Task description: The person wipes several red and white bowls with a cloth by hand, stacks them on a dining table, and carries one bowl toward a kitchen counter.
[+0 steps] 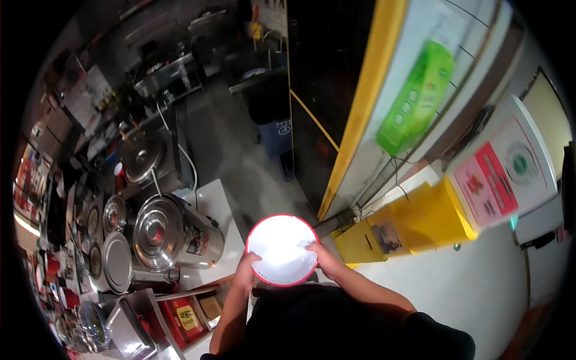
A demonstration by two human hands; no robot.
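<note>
A white bowl with a red rim (pixel 282 252) is held in front of my body in the head view, its inside facing up and brightly lit. My left hand (pixel 245 270) grips its left side, the thumb over the rim. On the opposite side my right hand (pixel 325 260) holds the rim, also with the thumb on top. The fingers under the bowl are hidden. Glare washes out the bowl's middle, so I cannot tell whether anything lies in it.
Lidded steel pots (pixel 158 235) stand on a white counter (pixel 216 202) at the left. A dark bin (pixel 275 135) is ahead, beside a dark door panel with a yellow frame (pixel 360 108). A yellow stand (pixel 405 225) is at the right.
</note>
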